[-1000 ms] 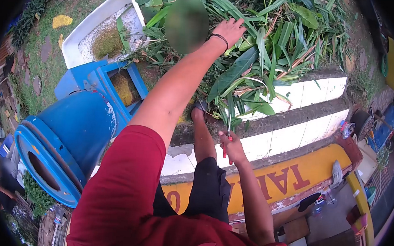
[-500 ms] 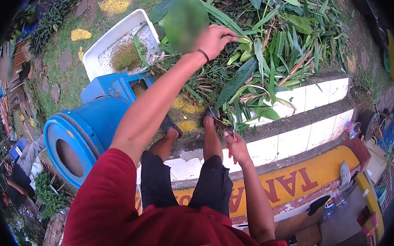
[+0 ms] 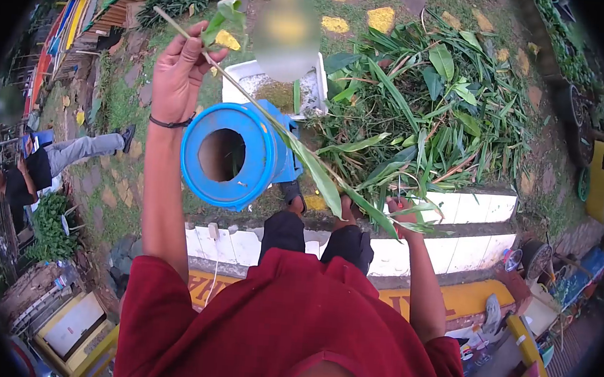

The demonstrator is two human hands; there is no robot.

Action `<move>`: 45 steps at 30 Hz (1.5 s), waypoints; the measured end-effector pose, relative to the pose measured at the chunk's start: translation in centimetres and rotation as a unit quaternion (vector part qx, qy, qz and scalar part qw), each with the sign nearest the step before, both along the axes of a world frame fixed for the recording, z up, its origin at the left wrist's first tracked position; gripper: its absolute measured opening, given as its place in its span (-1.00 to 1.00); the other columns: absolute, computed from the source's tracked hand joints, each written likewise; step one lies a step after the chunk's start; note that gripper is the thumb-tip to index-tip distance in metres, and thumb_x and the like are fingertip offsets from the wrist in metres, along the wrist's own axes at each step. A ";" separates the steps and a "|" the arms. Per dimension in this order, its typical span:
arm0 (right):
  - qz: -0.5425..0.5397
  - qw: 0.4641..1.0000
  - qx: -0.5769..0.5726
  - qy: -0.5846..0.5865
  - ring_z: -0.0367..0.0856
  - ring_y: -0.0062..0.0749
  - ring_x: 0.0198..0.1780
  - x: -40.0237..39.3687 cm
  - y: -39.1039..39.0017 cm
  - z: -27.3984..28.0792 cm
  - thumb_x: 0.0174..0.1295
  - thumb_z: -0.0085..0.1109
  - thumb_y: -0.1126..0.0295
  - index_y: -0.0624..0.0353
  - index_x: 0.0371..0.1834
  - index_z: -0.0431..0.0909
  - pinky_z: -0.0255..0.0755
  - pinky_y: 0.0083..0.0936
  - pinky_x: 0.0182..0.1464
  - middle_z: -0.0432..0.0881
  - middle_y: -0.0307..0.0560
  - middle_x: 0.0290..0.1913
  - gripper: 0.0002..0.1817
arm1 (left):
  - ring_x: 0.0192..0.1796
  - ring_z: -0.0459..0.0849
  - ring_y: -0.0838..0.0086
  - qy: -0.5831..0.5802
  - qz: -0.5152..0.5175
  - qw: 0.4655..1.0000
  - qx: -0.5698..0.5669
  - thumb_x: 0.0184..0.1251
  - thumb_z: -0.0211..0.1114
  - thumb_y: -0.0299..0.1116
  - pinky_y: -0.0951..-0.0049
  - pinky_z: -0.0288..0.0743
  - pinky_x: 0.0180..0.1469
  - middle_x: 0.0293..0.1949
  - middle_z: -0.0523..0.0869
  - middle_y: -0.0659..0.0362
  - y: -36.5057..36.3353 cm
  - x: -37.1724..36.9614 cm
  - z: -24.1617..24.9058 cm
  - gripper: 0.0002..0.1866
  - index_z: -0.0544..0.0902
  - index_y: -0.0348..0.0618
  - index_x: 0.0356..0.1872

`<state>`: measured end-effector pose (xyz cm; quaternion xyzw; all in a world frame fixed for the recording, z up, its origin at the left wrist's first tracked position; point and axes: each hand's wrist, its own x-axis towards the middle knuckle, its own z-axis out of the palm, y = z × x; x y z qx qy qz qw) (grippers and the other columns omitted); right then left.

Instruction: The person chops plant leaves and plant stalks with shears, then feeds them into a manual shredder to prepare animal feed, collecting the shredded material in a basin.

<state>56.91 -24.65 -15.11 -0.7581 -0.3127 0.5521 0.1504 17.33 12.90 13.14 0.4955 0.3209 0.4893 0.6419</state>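
My left hand (image 3: 181,68) is closed around the cut end of a long leafy plant stalk (image 3: 257,104), raised to the left of the blue drum-shaped machine (image 3: 193,149). The stalk slants down to the right across the machine's rim, its long green leaves (image 3: 320,179) reaching toward my right hand. My right hand (image 3: 406,220) is closed on red-handled pruning shears (image 3: 400,204), mostly hidden by fingers and leaves. Just beyond it spreads a large pile of cut green stalks and leaves (image 3: 454,122).
A white tray (image 3: 236,80) with chopped plant bits stands behind the machine, whose round opening faces up. White-tiled steps (image 3: 469,208) and a yellow lettered ledge (image 3: 473,298) lie near my legs. Another person (image 3: 33,173) is at the far left.
My left hand has moved from the pile far to the left, drawing out a leafy stalk. The stalk now crosses above the machine. My right hand still holds the shears; the view has shifted.
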 end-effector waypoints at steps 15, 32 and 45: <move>0.075 0.997 -0.002 -0.013 0.52 -0.51 -0.46 -10.5 0.4 9.0 0.36 0.22 0.02 0.29 -0.07 0.55 0.45 -0.50 -0.34 0.58 -0.15 -0.40 -0.54 | -0.18 0.69 0.58 0.400 0.268 0.875 0.044 0.36 0.38 -0.45 0.55 0.54 -0.05 -0.22 0.78 0.20 -15.8 -23.6 -0.2 -0.84 0.76 -0.33 -0.14; -0.111 0.992 -0.061 0.015 0.52 -0.53 -0.45 -19.1 -11.3 13.6 0.34 0.27 0.06 0.29 -0.12 0.57 0.48 -0.53 -0.34 0.56 -0.17 -0.42 -0.57 | -0.27 0.71 0.58 0.097 0.251 0.961 0.064 0.41 0.36 -0.40 0.54 0.58 -0.15 -0.21 0.79 0.18 -9.5 -25.9 1.5 -0.76 0.72 -0.27 0.02; 0.217 0.962 -0.024 0.165 0.65 -0.41 -0.22 -34.6 10.6 19.7 0.37 0.14 -0.15 0.24 -0.11 0.55 0.55 -0.40 -0.14 0.62 -0.08 -0.28 -0.44 | -0.35 0.58 0.61 -0.263 0.118 0.957 -0.003 0.51 0.24 -0.35 0.48 0.60 -0.17 -0.12 0.76 0.24 -12.9 -26.1 5.3 -0.76 0.69 -0.09 0.10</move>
